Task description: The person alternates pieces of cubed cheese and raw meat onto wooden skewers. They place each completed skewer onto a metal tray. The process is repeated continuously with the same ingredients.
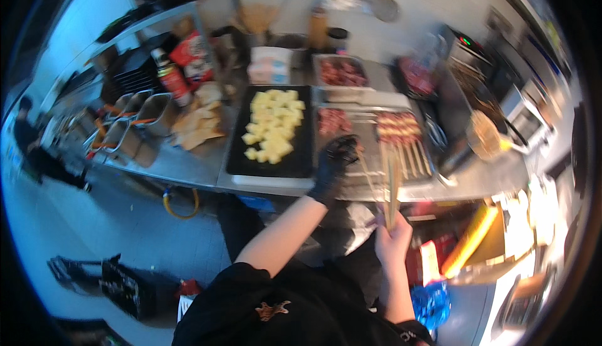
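Observation:
My left hand (337, 162), in a black glove, is at the tip end of a wooden skewer (368, 172), just below a heap of raw meat pieces (334, 121); blur hides whether its fingers grip anything. Bare, my right hand (394, 238) is closed around a bundle of wooden skewers (392, 190) pointing away from me. Beyond the bundle, several loaded skewers (399, 127) with red and pale yellow pieces lie side by side on a metal tray (362, 176). Left of the gloved hand, pale yellow cubes (275, 122) are spread on a black tray (236, 158).
A metal container of raw meat (342, 72) stands behind the tray. Metal bins (155, 113), a red spray can (173, 82) and crumpled brown paper (200, 125) are on the counter's left. At the right is a round brush-like object (484, 134). A person (40, 143) is at far left.

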A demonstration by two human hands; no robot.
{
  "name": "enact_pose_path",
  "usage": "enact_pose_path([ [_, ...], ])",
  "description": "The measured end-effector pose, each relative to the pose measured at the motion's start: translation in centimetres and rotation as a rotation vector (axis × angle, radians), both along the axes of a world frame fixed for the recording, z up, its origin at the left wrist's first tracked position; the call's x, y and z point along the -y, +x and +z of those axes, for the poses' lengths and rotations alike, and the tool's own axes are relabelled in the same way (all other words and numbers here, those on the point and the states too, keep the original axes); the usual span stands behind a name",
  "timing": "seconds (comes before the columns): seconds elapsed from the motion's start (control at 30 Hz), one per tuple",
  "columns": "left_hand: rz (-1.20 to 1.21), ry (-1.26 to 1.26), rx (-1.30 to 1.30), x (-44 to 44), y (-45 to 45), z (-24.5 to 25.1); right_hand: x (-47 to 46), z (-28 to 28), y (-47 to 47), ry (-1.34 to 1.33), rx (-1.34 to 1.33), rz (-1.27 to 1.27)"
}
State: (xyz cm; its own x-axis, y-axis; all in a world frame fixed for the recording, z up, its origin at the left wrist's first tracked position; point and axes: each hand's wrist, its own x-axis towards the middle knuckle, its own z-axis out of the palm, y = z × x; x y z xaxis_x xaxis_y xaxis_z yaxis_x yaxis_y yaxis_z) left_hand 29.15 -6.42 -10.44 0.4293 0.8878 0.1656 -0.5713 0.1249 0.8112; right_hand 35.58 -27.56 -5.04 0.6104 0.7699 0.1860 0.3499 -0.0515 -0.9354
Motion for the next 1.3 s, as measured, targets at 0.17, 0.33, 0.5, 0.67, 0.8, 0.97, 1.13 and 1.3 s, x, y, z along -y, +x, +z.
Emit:
enact_pose_path([
  [0.17,-0.015,0.016,0.031,-0.5,1.6,-2.1,-0.3,-0.7,-0.4,0.102,-0.008,0.010],
  [0.33,0.042,0.096,-0.013,0.1,2.0,-1.6,-1.1,-2.3,0.8,0.025,0.091,0.021],
  [0.5,0.014,0.085,-0.084,0.3,1.9,-0.9,-2.7,-4.3,2.1,0.060,0.133,0.019],
  [0.67,0.201,0.424,-0.230,-0.2,1.7,0.0,-4.7,-4.6,3.2,0.086,0.105,0.012],
  [0.8,0.696,1.023,-0.553,-6.3,-0.6,1.0,-4.6,-4.6,4.0,0.102,0.108,-0.007],
  [0.97,1.051,1.621,-1.757,-14.9,-2.9,-2.2,-3.4,-3.2,2.5,0.197,0.093,-0.060],
  [1.13,0.566,2.103,-2.544,-19.0,-0.1,-6.0,-1.3,0.4,0.5,-0.037,0.192,-0.151],
  [1.3,1.029,2.138,-2.340,-19.7,-1.6,-5.7,-0.9,1.1,-0.3,-0.033,0.241,-0.209],
])
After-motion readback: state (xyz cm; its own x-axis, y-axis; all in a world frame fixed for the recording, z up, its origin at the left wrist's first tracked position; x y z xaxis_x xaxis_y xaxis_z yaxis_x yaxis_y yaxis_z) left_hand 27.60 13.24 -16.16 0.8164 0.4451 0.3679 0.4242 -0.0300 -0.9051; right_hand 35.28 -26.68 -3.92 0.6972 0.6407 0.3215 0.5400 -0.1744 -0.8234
